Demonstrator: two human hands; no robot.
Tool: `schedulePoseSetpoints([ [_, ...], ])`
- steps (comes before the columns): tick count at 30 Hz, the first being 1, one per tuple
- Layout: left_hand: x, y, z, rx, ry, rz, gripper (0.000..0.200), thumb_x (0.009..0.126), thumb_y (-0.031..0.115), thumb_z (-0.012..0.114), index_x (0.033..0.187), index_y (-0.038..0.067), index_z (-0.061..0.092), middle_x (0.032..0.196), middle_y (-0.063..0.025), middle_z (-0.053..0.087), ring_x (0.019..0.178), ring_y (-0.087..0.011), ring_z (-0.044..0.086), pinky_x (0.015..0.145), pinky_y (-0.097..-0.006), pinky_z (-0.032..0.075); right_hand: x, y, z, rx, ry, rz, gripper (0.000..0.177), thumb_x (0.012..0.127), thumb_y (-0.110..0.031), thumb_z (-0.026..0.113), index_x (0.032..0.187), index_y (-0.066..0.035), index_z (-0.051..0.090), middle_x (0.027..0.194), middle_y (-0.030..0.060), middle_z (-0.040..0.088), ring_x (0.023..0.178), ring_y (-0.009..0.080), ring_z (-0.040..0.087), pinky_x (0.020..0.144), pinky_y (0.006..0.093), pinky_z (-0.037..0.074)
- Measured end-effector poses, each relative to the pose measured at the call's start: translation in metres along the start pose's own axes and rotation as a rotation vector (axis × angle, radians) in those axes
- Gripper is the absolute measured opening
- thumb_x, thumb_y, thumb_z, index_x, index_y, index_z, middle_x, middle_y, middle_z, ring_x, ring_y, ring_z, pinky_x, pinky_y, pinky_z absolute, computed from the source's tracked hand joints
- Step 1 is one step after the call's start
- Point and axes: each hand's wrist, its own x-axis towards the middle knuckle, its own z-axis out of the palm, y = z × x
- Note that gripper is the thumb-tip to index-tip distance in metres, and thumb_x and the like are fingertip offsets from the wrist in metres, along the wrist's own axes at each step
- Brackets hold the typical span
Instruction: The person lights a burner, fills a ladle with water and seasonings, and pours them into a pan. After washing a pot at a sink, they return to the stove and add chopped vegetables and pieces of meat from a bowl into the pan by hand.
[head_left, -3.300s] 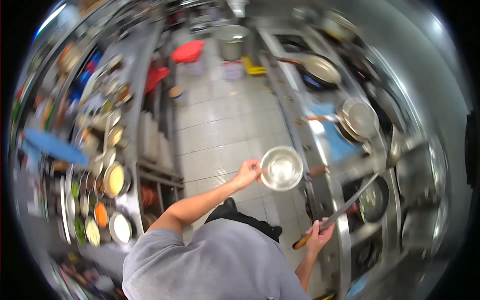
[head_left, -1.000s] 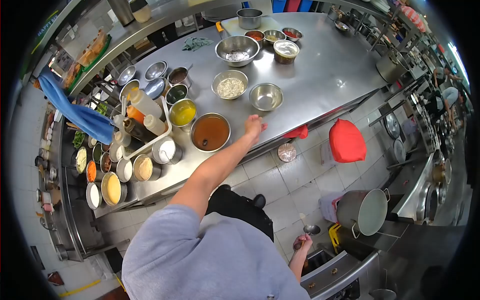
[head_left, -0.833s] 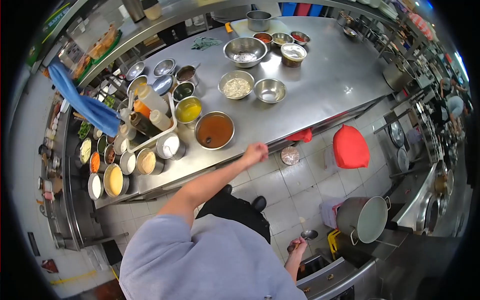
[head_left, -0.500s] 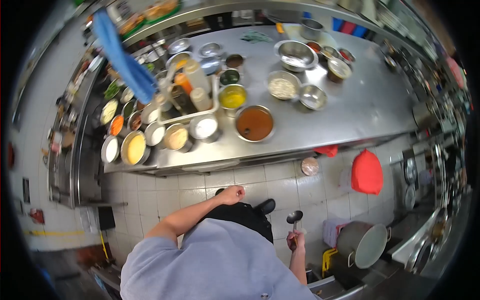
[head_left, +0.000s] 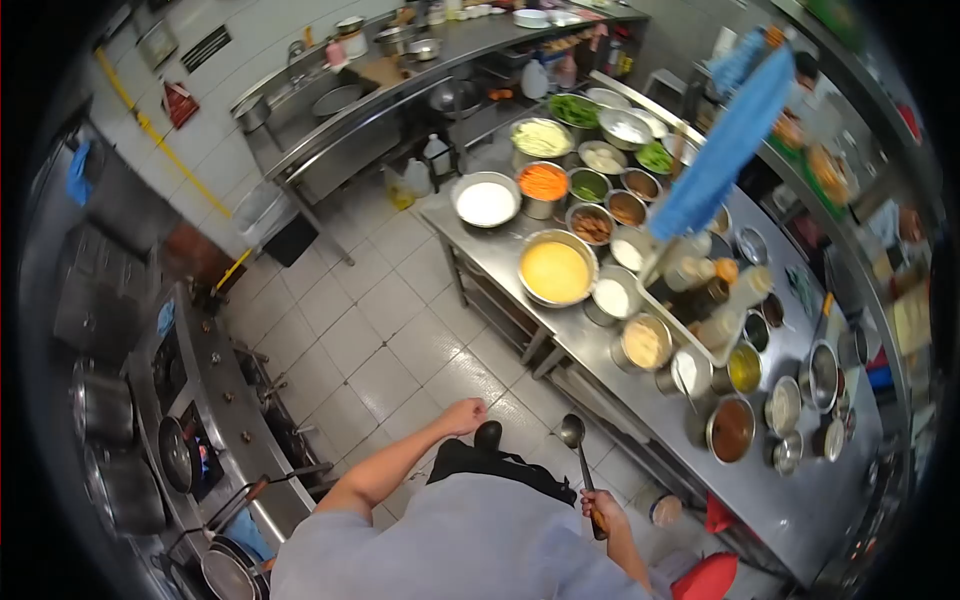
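My right hand (head_left: 603, 510) is closed round the handle of a metal ladle (head_left: 572, 432), whose bowl points up and away over the floor. My left hand (head_left: 464, 416) hangs in front of my body with its fingers curled, touching nothing that I can see. Beyond both hands stands a steel table (head_left: 560, 325) with many bowls. Among them are a bowl of yellow liquid (head_left: 556, 268), a bowl of white contents (head_left: 486, 200), shredded orange food (head_left: 543, 181) and a bowl of brown sauce (head_left: 731, 430).
At the left is a stove (head_left: 230, 400) with a pan (head_left: 178, 455) over a flame. A sink counter (head_left: 300, 130) runs along the back wall, with a bin (head_left: 264, 212) beside it. A blue cloth (head_left: 725, 140) hangs above the table. Red fabric (head_left: 705, 580) lies low at the right.
The view has turned left, bringing the stove and sink counter into sight and shifting the table rightward. The ladle stays in my right hand and my left hand remains in front.
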Motion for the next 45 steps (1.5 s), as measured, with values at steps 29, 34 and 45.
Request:
schedulePoseSetpoints([
  [29, 0.157, 0.245, -0.148, -0.331, 0.031, 0.532, 0.014, 0.086, 0.002, 0.067, 0.100, -0.001, 0.065, 0.076, -0.0002, 0.055, 0.064, -0.0067, 0.048, 0.059, -0.0217, 0.042, 0.039, 0.115, 0.043, 0.830, 0.670, -0.128, 0.014, 0.092, -0.013, 0.047, 0.080, -0.004, 0.048, 0.061, 0.0031, 0.044, 0.047, 0.0150, 0.043, 0.042, 0.0309, 0.041],
  [34, 0.191, 0.284, -0.143, -0.178, -0.321, 0.681, 0.016, 0.085, 0.002, 0.067, 0.100, -0.001, 0.064, 0.079, -0.0019, 0.054, 0.067, -0.0082, 0.050, 0.060, -0.0229, 0.043, 0.039, 0.090, 0.147, 1.289, 0.779, -0.269, 0.017, 0.093, -0.014, 0.048, 0.077, -0.011, 0.044, 0.059, -0.0006, 0.038, 0.046, 0.0118, 0.039, 0.040, 0.0274, 0.037],
  [45, 0.215, 0.368, 0.019, 0.216, -0.676, 1.321, 0.038, 0.081, 0.010, 0.067, 0.117, 0.002, 0.057, 0.104, -0.0163, 0.054, 0.100, -0.0353, 0.057, 0.085, -0.0418, 0.048, -0.007, 0.109, 0.328, 1.083, 1.287, -0.331, 0.014, 0.093, -0.013, 0.058, 0.089, -0.011, 0.045, 0.059, -0.0012, 0.045, 0.041, 0.0097, 0.045, 0.036, 0.0269, 0.038],
])
